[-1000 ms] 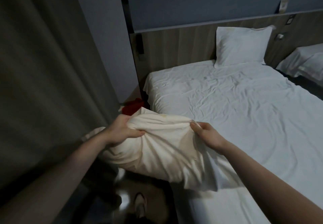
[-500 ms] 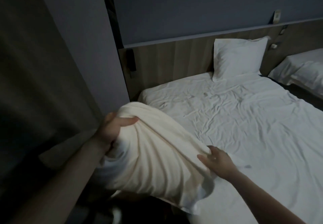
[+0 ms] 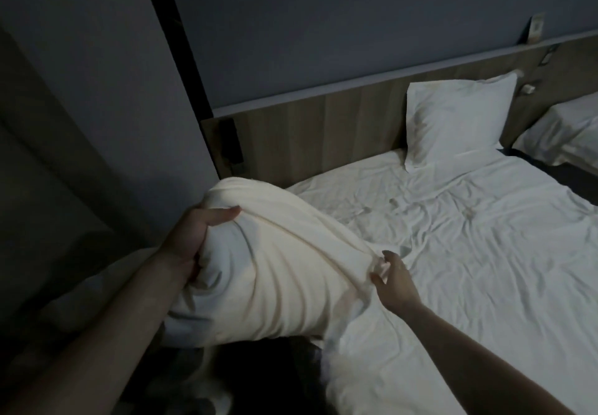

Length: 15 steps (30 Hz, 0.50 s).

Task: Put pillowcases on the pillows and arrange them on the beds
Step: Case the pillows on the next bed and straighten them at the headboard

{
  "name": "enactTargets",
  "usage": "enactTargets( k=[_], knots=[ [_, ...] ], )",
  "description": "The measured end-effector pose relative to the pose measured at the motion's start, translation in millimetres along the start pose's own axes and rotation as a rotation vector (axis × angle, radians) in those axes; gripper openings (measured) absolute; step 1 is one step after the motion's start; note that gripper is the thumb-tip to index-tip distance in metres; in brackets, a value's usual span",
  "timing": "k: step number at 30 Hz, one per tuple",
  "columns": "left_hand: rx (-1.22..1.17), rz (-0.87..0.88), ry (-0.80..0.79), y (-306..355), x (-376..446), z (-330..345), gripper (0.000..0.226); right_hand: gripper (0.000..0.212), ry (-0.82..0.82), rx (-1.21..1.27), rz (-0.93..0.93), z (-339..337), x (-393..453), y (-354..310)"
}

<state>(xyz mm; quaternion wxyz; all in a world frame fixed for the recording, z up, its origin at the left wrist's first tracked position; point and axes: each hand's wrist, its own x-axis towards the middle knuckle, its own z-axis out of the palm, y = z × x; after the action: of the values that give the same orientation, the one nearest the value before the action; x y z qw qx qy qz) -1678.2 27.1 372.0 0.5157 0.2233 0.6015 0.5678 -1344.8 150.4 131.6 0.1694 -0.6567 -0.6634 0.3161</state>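
Observation:
A cream pillow (image 3: 278, 272) in a loose, creased pillowcase hangs over the left edge of the bed (image 3: 485, 269). My left hand (image 3: 194, 236) grips its upper left end, thumb across the top. My right hand (image 3: 393, 280) pinches the fabric at the lower right corner, just above the white sheet. A second pillow (image 3: 456, 120), white and cased, leans upright against the wooden headboard (image 3: 323, 136) on the right half of the bed.
A dark curtain (image 3: 42, 171) and a grey wall close in on the left. A second bed (image 3: 566, 129) with white bedding shows at the far right, across a narrow dark gap. The floor below the pillow is dark.
The pillow has been lifted and swung up toward the headboard. My left hand rose with its end; my right hand slid down to the lower corner near the sheet.

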Motion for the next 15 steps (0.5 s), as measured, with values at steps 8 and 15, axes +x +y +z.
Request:
enactTargets(
  k=[8,15],
  knots=[
    [-0.026,-0.004,-0.013,49.3,100.7,10.4,0.019,0.082,-0.065,-0.205,-0.192,-14.4,164.6,-83.1],
    [-0.034,0.001,0.032,71.7,194.2,-10.5,0.016,0.011,-0.039,-0.241,-0.208,-7.4,263.6,-126.7]
  ],
)
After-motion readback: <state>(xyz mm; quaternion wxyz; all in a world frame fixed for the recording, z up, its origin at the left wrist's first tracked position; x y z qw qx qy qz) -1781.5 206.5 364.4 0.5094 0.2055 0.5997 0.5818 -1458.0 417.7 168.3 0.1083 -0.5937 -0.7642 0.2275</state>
